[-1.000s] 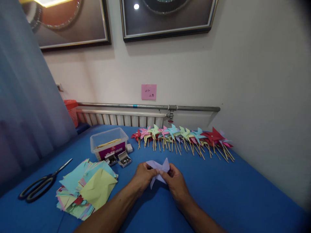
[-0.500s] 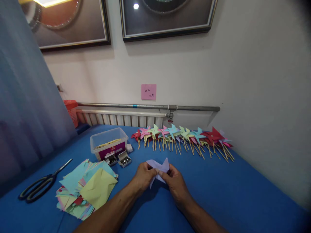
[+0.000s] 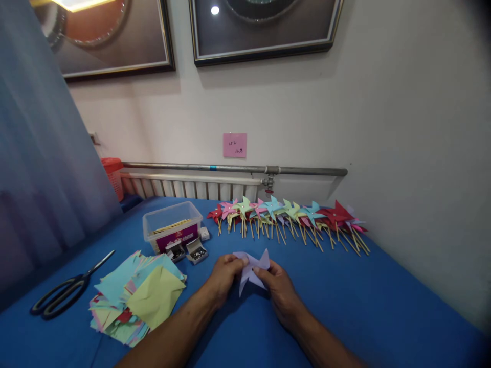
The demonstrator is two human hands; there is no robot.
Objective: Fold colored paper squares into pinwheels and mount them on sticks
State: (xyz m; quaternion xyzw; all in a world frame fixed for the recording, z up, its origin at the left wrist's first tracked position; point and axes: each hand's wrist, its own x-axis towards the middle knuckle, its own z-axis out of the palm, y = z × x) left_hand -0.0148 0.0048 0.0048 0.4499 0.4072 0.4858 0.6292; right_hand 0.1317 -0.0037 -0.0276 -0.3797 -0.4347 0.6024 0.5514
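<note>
A light purple paper pinwheel (image 3: 251,271) is held above the blue table, its pointed blades folded toward the middle, where a small dark spot shows. My left hand (image 3: 226,273) pinches its left side between thumb and fingers. On the opposite side my right hand (image 3: 278,283) grips it, the thumb lying near the centre. Fingers behind the paper are hidden. No stick shows on this pinwheel. Two small open boxes of metal pins (image 3: 197,253) stand beyond my left hand, beside a clear plastic tub (image 3: 172,214) holding thin wooden sticks.
A pile of coloured paper squares (image 3: 138,296) lies left of my forearm, with black-handled scissors (image 3: 72,286) farther left. Finished pinwheels on sticks (image 3: 284,214) line the back of the blue table (image 3: 364,306). Behind them run a metal pipe (image 3: 314,171) and the wall.
My left thumb has shifted from the pinwheel's middle toward its left side, uncovering the centre. My right thumb has eased slightly right, and the pinwheel has turned a little.
</note>
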